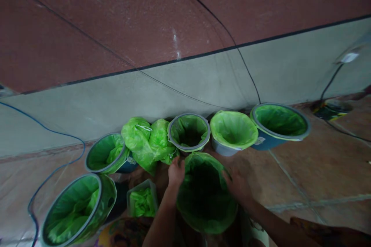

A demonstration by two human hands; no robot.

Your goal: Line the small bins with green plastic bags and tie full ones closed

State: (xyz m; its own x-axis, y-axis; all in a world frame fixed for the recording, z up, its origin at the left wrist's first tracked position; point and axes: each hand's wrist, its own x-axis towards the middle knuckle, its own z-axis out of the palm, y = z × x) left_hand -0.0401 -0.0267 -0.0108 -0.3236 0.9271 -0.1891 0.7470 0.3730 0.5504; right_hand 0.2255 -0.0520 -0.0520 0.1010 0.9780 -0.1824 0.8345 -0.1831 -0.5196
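Observation:
A bin lined with a green plastic bin liner (207, 222) stands directly in front of me, its dark inside facing up. My left hand (176, 173) is at the left of its rim, fingers bent against the liner's edge. On the right side, my right hand (238, 185) curls its fingers over the liner at the rim. Both hands look closed on the liner, though the dim light blurs the fingertips. Just beyond is a grey-rimmed lined bin (189, 149), and a pale bin with a green liner (227, 148) sits to its right.
Filled green bags (136, 139) lie against the wall. A blue lined bin (268, 143) stands right; two tilted lined bins (97, 170) (100, 200) are left. A small tub (130, 204) holds green plastic. A blue cable (59, 168) and black cables (246, 67) run nearby.

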